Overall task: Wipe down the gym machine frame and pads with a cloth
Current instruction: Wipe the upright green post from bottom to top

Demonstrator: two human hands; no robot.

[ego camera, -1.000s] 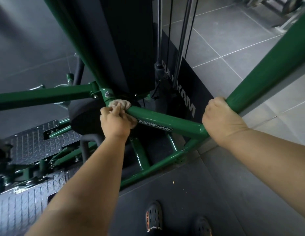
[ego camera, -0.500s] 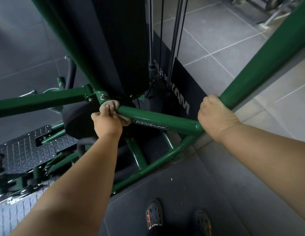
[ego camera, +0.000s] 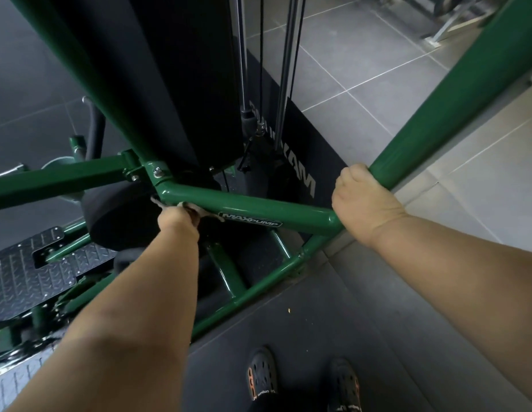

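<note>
A green steel frame tube (ego camera: 259,208) with a MAXPUMP label runs across the middle of the gym machine. My left hand (ego camera: 177,220) reaches under this tube near its left joint and holds a beige cloth (ego camera: 196,212) against the tube's underside; most of the hand and cloth is hidden below the tube. My right hand (ego camera: 364,200) grips the slanted green upright (ego camera: 455,108) where it meets the tube's right end. A round black pad (ego camera: 122,218) sits just left of the cloth, and a tall black pad (ego camera: 169,69) rises above.
Cables and guide rods (ego camera: 284,84) hang behind the tube. Black diamond-plate footplates (ego camera: 30,275) lie at the lower left among lower green bars (ego camera: 259,288). Grey tiled floor (ego camera: 377,69) spreads to the right. My feet in dark shoes (ego camera: 263,379) stand on dark matting.
My left hand has slid with the cloth from the top of the joint down under the tube. The right hand keeps its grip on the upright.
</note>
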